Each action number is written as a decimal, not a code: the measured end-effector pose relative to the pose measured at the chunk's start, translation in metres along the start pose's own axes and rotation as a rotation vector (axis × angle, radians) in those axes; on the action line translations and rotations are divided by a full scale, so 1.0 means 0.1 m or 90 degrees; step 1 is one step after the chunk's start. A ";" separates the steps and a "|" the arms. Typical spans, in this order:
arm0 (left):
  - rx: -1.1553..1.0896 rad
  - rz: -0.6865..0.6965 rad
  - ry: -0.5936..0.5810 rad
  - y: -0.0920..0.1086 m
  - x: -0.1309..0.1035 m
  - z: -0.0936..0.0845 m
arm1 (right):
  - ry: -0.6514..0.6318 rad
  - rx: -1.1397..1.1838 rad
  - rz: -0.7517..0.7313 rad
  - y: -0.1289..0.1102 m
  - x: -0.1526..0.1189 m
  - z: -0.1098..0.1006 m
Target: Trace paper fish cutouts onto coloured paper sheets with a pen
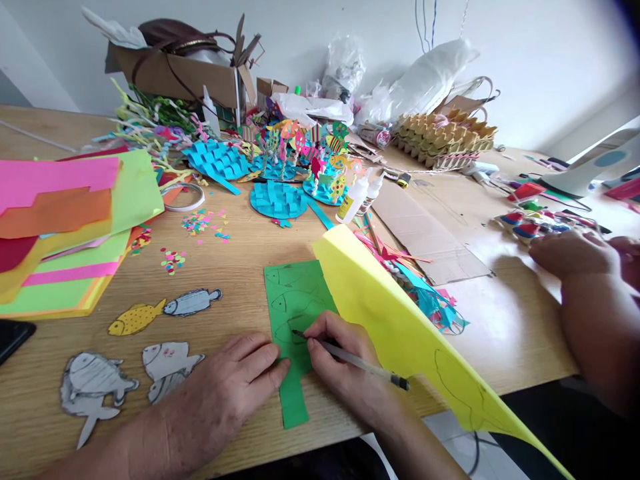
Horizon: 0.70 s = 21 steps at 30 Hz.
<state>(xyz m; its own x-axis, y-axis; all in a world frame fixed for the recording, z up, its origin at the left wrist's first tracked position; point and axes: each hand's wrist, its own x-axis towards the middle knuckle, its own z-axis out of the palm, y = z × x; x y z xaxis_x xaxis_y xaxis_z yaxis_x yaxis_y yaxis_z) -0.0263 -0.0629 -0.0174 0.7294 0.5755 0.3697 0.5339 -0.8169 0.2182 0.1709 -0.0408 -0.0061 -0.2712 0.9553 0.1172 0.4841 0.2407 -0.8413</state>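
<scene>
A green paper strip [300,303] lies in front of me with fish outlines drawn on it. My right hand [340,360] grips a pen [357,360], its tip on the lowest visible fish outline. My left hand [233,373] rests flat, fingertips on the strip's left edge. Against the strip's right side a large yellow sheet [380,300] slants off the table edge, with a fish outline on its lower part. Left of the strip are a yellow paper fish [135,319] and a blue-grey one [193,302]. Grey-white fish cutouts [95,375] lie nearer me, some partly under my left arm.
Coloured paper [65,280] is stacked at left beside a dark phone-like object [15,337]. Woven blue discs [279,200], glue bottles [353,200], cardboard [430,233] and egg trays [445,137] fill the back. Another person's hand [575,255] is at right.
</scene>
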 end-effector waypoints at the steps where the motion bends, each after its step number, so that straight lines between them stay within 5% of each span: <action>1: 0.000 0.000 0.002 0.00 0.00 0.00 | -0.002 0.006 0.006 -0.01 0.00 0.00; 21: 0.023 -0.004 0.028 0.01 0.01 0.01 | -0.016 0.001 0.026 0.04 0.01 0.00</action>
<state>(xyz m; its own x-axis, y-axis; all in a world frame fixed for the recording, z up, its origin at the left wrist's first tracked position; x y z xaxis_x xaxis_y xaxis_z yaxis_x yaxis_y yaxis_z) -0.0251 -0.0633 -0.0175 0.7072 0.5775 0.4079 0.5536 -0.8112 0.1886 0.1722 -0.0388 -0.0095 -0.2723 0.9598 0.0687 0.4938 0.2007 -0.8461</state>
